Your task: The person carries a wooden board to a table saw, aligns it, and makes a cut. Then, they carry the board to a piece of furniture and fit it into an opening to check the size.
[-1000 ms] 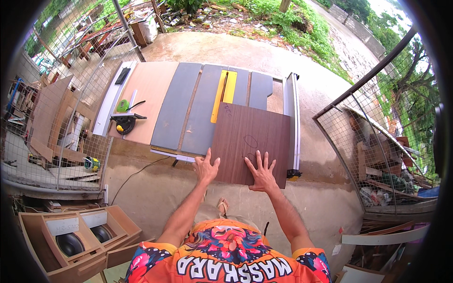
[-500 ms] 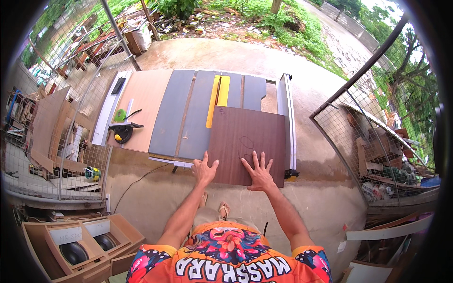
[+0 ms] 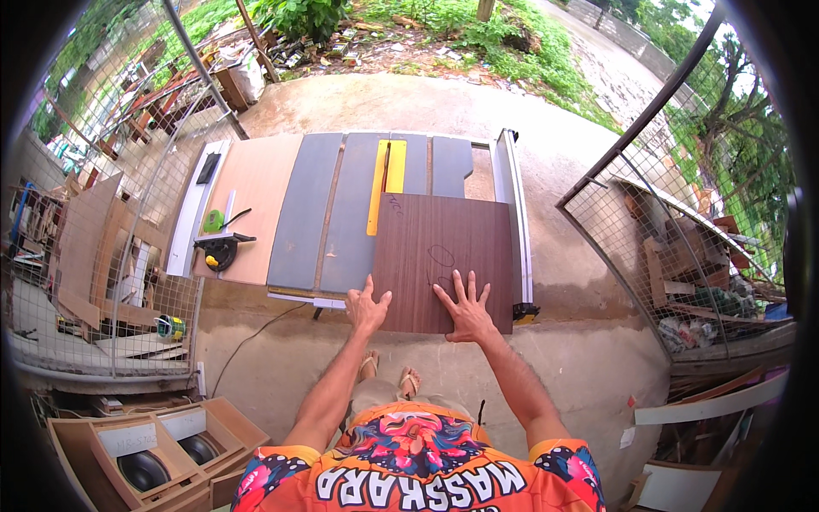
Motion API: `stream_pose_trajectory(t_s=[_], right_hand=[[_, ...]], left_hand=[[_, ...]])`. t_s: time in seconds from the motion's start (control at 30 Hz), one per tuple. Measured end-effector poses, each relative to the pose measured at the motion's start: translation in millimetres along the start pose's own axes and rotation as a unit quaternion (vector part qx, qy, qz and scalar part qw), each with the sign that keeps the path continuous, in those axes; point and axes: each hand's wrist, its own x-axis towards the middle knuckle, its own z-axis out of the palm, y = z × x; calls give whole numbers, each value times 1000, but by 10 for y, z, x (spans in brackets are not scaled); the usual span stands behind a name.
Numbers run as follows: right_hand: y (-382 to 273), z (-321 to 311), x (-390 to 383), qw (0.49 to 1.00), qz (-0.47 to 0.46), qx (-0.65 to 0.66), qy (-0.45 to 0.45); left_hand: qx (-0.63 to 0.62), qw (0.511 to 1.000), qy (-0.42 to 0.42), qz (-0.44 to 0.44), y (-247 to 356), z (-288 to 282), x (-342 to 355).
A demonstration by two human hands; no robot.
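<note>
R hand [image 3: 466,312] spread on brn panel [image 3: 444,247] atop grey saw tbl [image 3: 299,213], L hand [image 3: 367,311] part-open alongside, concrete flr [image 3: 281,354], weeds [image 3: 546,72] beyond.

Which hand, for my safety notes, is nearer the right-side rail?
Right. The right hand lies on the brown panel, left of the rail; the left hand is farther left.

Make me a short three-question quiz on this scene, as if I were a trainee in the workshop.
1. True or false: the right hand is on the brown panel with its fingers spread.

2. What colour is the slotted insert in the grey tabletop?
a) red
b) yellow
c) white

3. Fill in the missing word: seen by the person working, the black half-round tool lies to the ____ of the brown panel.

Key: 1 true; 2 b; 3 left.
</note>
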Motion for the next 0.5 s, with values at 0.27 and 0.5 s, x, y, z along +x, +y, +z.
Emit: stream_pose_trajectory(t_s=[0.27,0.5], right_hand=[[20,-1,23,1000,3,5,6],[18,-46,43,1000,11,1,-13]], left_hand=[[-5,1000,-14,-6,55,-40,20],[-2,1000,-3,4,48,-22,52]])
